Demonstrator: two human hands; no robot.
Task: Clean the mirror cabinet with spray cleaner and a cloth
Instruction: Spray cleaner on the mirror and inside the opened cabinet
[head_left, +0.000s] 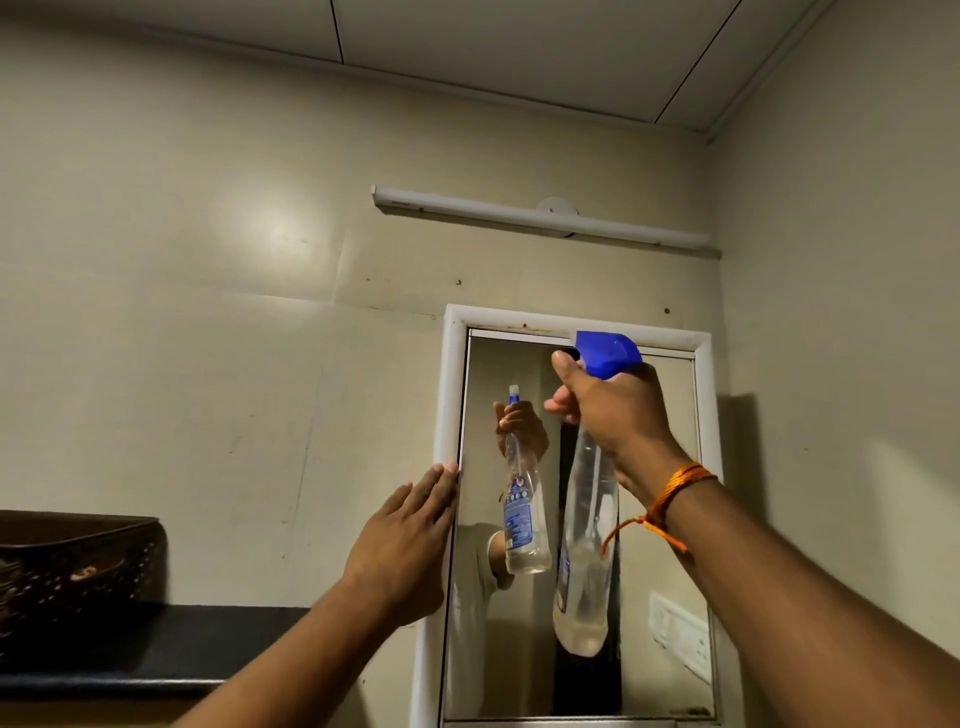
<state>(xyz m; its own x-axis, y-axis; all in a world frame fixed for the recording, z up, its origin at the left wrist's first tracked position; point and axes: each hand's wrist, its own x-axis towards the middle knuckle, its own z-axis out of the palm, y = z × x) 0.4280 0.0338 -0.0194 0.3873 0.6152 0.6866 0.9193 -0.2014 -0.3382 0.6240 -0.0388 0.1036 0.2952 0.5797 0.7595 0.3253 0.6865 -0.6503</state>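
Observation:
The mirror cabinet (451, 395) hangs on the wall at centre right, with a white frame and a mirrored door. My right hand (608, 410) grips a clear spray bottle (587, 551) with a blue trigger head, held up in front of the upper part of the mirror, nozzle pointing left. The bottle and hand are reflected in the glass. My left hand (405, 540) lies flat with straight fingers against the cabinet's left frame edge, fingertips at the door's edge. No cloth is in view.
A dark woven basket (78, 561) stands on a black shelf (156, 644) at the lower left. A white tube light (540, 218) is mounted on the wall above the cabinet. The side wall stands close on the right.

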